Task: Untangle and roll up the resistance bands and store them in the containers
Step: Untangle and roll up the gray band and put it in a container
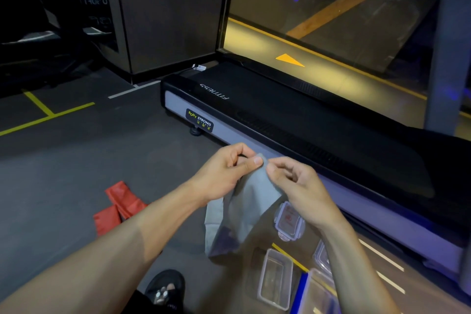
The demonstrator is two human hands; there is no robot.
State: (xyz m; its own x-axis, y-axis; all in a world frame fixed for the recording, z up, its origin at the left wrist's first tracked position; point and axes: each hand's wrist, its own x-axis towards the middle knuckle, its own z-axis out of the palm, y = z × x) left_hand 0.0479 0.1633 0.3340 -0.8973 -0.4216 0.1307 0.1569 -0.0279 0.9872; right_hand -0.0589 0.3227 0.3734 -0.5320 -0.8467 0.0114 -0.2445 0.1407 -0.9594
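Note:
A grey resistance band (244, 206) hangs in front of me, its top edge pinched between both hands. My left hand (226, 168) holds it with thumb and forefinger at the top left. My right hand (293, 181) pinches the same edge just to the right. The band's lower part droops in folds toward the floor. A red resistance band (118, 205) lies crumpled on the floor to the left. A clear open container (275, 279) sits on the floor at the lower right, with a clip-on lid (289, 220) lying beside it.
A black treadmill (293, 120) runs along the right, close behind my hands. Two more clear containers (322, 255) sit at the bottom right, partly hidden by my right forearm. My sandalled foot (165, 288) is at the bottom. Yellow floor lines (48, 117) cross the grey floor on the left.

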